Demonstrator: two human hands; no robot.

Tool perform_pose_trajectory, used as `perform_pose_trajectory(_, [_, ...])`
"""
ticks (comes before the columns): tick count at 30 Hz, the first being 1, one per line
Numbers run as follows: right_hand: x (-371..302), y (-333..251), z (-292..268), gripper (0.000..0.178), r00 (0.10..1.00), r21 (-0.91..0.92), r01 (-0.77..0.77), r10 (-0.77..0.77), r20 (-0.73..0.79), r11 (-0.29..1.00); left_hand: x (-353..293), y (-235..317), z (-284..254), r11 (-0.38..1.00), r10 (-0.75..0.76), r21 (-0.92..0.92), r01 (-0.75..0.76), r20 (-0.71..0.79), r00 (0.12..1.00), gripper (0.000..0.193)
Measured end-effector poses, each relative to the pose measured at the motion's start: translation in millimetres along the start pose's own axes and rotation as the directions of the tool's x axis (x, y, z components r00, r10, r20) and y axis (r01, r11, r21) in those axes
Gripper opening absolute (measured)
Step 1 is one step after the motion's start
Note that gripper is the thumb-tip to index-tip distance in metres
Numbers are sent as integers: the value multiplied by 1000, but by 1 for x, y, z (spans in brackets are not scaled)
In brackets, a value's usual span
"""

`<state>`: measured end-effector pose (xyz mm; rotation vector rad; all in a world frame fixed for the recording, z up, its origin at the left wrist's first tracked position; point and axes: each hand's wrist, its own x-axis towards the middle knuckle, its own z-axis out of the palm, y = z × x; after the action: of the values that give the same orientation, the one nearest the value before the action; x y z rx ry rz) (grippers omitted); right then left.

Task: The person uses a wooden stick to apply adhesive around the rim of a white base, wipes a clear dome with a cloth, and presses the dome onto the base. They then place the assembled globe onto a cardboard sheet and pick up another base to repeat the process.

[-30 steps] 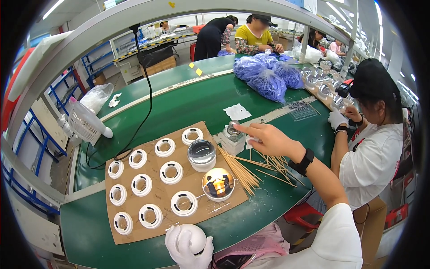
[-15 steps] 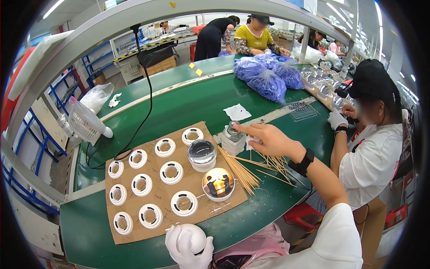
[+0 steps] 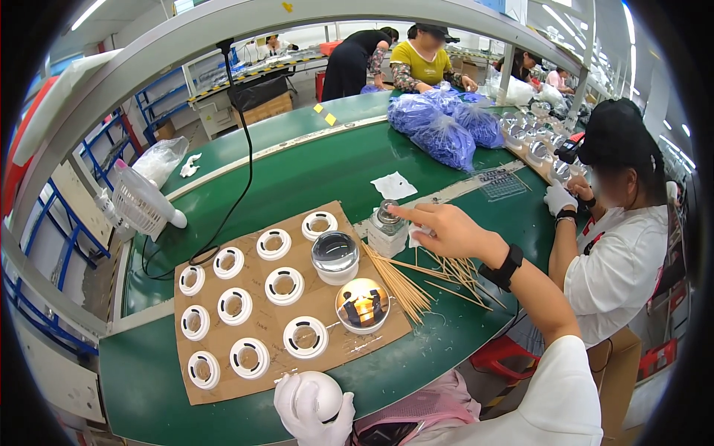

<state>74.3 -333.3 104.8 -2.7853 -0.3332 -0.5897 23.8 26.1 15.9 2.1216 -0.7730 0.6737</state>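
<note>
My left hand (image 3: 301, 416), in a white glove, is closed around a smooth white rounded housing (image 3: 321, 395) at the table's front edge. Bare, my right hand (image 3: 455, 232) reaches across from the right, its index fingertip touching the top of a small clear bottle (image 3: 387, 214). A white tissue (image 3: 418, 236) shows under its curled fingers, partly hidden. The bottle stands on a white block (image 3: 387, 241). Close by, a clear-domed lens unit (image 3: 335, 254) and a mirror-like amber one (image 3: 362, 303) rest on a cardboard sheet (image 3: 256, 325) among several white rings (image 3: 306, 337).
Thin wooden sticks (image 3: 401, 286) lie fanned beside the cardboard. Behind them are a paper scrap (image 3: 394, 186) and blue-violet bags (image 3: 439, 123). A black cable (image 3: 249, 156) hangs over the green table. A co-worker (image 3: 617, 215) sits at the right; a white basket (image 3: 141, 201) stands left.
</note>
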Motion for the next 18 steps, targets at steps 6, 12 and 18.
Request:
perform_pose_trajectory(6, [14, -4, -20, 50, 999, 10, -24, 25, -25, 1000, 0, -1, 0, 1000, 4, -2, -4, -2, 1000, 74])
perform_pose_trajectory(12, [45, -2, -28, 16, 974, 161, -48, 82, -212, 986, 1, -1, 0, 1000, 10, 7, -10, -1, 1000, 74])
perform_pose_trajectory(18, [53, 13, -6, 10, 992, 120, 37, -22, -124, 992, 0, -1, 0, 1000, 5, -6, -5, -7, 1000, 74])
